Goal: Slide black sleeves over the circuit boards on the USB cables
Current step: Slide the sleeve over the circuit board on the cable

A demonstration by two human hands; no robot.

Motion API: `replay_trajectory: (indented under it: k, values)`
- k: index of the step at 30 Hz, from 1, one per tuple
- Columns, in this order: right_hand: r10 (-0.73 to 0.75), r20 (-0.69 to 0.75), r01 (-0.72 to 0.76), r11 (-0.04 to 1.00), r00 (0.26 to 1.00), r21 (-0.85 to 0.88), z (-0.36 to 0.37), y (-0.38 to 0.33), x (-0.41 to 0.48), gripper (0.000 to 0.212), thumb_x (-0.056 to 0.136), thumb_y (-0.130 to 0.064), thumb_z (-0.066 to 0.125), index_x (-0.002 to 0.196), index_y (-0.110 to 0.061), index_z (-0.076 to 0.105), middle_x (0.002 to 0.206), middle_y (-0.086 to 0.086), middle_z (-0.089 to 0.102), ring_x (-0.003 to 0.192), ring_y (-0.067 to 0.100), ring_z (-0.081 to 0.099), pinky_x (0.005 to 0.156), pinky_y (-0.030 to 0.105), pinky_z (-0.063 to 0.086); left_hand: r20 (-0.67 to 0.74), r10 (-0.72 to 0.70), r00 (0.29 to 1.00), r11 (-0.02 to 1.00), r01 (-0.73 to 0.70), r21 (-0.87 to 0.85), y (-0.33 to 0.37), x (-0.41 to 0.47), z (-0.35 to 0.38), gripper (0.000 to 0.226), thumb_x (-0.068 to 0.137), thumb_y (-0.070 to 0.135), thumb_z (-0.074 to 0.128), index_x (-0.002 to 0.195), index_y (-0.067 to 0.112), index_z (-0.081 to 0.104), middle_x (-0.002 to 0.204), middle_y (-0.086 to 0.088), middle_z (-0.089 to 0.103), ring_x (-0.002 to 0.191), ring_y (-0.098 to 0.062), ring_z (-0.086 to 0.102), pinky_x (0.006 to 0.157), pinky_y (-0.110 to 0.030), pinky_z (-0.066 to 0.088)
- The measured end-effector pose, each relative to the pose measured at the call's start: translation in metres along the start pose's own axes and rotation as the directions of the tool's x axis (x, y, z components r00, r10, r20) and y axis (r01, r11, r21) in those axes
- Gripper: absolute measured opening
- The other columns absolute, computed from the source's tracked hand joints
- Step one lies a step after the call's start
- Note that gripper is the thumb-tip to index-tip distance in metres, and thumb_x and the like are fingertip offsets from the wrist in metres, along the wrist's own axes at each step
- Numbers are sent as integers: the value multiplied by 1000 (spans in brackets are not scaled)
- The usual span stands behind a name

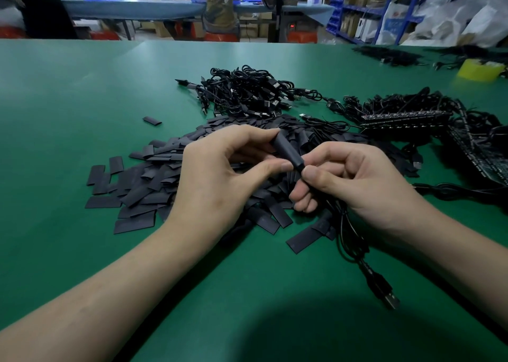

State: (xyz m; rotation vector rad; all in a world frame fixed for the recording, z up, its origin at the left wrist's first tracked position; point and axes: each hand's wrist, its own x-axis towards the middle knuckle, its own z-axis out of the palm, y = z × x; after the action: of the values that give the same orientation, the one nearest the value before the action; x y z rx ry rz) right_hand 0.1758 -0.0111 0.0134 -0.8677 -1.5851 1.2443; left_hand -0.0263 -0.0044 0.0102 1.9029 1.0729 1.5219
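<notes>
Sleeve pile (143, 185): centre of the frame, on the table (82, 86), under both hands.
Cable heap (247, 92): just behind the pile, upper centre.
Lone sleeve (152, 120): left of the heap, apart.
Board stacks (404, 119): right of the pile, probably with cables tangled over them.
Tape roll (479, 70): upper right, behind the stacks.
Held sleeve (287, 150): between left hand (220, 174) and right hand (357, 180).
Plug (390, 298): lower right, below the right hand.

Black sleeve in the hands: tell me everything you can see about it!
The black sleeve is a smooth matte tube, looking like soft plastic, rounded, not flat. It slants up and away. The left hand pinches its upper part; the right hand pinches its lower end, and a thin black USB cable hangs below that hand. It is above the pile of flat sleeves. Its inside is hidden.
</notes>
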Motion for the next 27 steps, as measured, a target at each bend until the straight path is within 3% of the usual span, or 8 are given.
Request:
replay_trajectory:
  k: [7,17,23,27]
  values:
    - [-38,-37,37,999,999,-27,2,2,0,14,85,-17,66,93,-6,65,74,16,76,63,26,74,62,30,61,40,-28,999,1000,28,-5,2,1,-1,35,75,17,88,108,15,76,91,3,78,83,-6,76,83,-23,59]
    - [-63,-49,61,997,997,-46,1,1,-1,3,84,-18,70,82,-17,73,75,17,76,65,31,76,65,37,64,113,-101,989,995,98,34,2,1,-1,60,62,46,84,114,17,77,88,6,77,84,-4,74,86,-24,59]
    - [-100,-11,95,972,995,-213,-5,-3,-2,11,98,-17,64,91,-19,73,81,15,76,72,28,77,72,36,64,187,-192,963,978,203,-39,-3,0,0,59,66,45,92,117,21,76,91,1,78,88,-13,75,94,-41,59]
    - [-135,-21,121,939,991,-323,-7,-3,-2,7,92,-20,67,90,-22,73,78,6,77,72,26,76,74,36,63,243,-200,949,975,217,-43,-5,-1,0,59,69,49,84,122,26,74,95,2,78,93,-15,76,97,-44,58]
